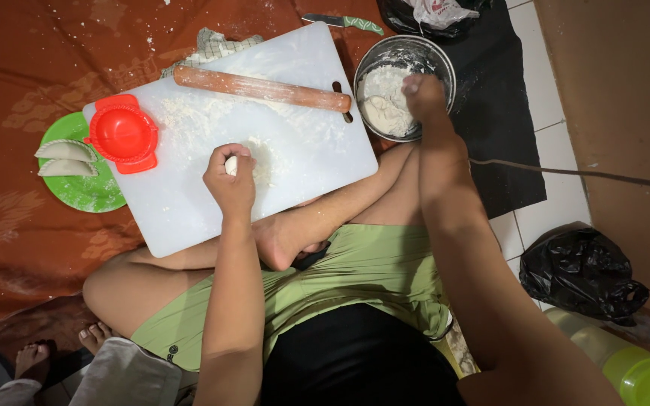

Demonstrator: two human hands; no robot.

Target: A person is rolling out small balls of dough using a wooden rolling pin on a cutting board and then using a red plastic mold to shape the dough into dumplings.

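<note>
A person sits cross-legged on the floor behind a white board (189, 218) dusted with flour. The left hand (229, 180) is curled into a loose fist over the middle of the board, fingers closed around a small white dough ball (232, 165) that peeks out by the thumb. The right hand (423, 96) reaches past the board's right edge into a metal bowl (441, 64), fingertips bunched together and dipped in the flour (381, 101) there (whether they pinch any cannot be told). A rolling pin (261, 89) lies across the far side of the board. A red dumpling press (123, 133) sits on the board's left corner. Just left of the board, a green plate (84, 192) holds two folded dumplings (65, 158). A knife (344, 22) lies beyond the board's far edge
</note>
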